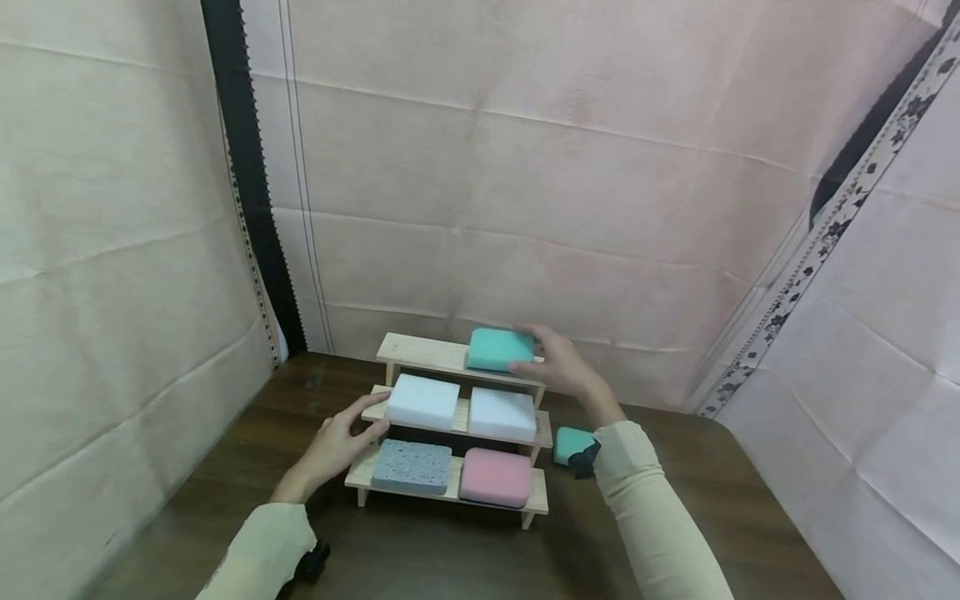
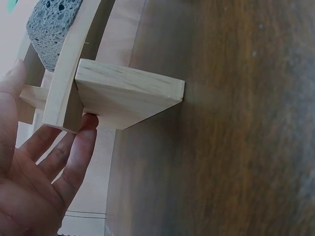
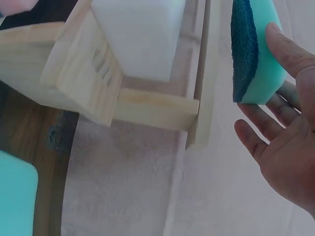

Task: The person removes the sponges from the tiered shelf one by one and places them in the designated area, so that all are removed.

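Note:
A three-tier wooden stand (image 1: 423,351) rises on the table. At its left end is my left hand (image 1: 333,446), its thumb and fingers around a tier's end (image 2: 64,110). My right hand (image 1: 561,363) holds a teal sponge (image 1: 498,348) with a dark blue scrub layer (image 2: 9,6) at the right of the top tier, thumb on one face and fingers along the edge. Two white foam blocks, a left one (image 1: 423,402) and a right one (image 1: 502,415), sit on the middle tier. The bottom tier bears a porous blue-grey sponge (image 1: 412,467) and a pink sponge (image 1: 497,477).
Another teal sponge (image 1: 572,445) lies on the brown wooden table (image 1: 675,508) right of the stand, partly hidden by the right sleeve. Pale cloth hangs (image 1: 525,208) close behind the table and on both sides.

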`<state>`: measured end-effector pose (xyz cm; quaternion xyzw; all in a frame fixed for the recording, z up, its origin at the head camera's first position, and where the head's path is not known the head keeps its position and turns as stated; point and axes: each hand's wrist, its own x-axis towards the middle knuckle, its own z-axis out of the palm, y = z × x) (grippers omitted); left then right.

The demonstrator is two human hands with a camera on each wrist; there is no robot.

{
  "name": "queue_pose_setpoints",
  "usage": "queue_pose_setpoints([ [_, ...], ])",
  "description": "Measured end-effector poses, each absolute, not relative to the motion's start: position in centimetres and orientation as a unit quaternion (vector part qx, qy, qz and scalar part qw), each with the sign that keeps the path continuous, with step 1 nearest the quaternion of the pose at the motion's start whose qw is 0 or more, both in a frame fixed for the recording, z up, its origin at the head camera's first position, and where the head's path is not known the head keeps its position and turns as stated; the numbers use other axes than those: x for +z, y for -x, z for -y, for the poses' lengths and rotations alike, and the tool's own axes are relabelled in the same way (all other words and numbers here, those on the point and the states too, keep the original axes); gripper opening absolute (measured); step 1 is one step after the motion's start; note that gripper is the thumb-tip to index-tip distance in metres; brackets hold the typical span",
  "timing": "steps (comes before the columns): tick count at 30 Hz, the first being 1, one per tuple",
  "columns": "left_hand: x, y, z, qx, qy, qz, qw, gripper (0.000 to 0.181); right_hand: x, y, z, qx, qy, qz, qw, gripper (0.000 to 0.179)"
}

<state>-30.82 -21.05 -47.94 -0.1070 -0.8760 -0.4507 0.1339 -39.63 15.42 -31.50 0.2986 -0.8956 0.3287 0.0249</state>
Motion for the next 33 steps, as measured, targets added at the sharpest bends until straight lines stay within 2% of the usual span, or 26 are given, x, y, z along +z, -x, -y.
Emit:
queue_pose_setpoints([
  [15, -47.7, 30.9, 21.1, -0.455, 0.105, 0.876, 0.121, 0.057, -31.6, 39.0, -19.5, 0.323, -0.261, 0.909, 0.033, 0.074],
  [33, -48.0, 31.3, 21.2, -0.444, 0.110, 0.880, 0.133, 0.058, -32.6, 38.4, -27.3, 0.351, -0.222, 0.908, 0.053, 0.067],
])
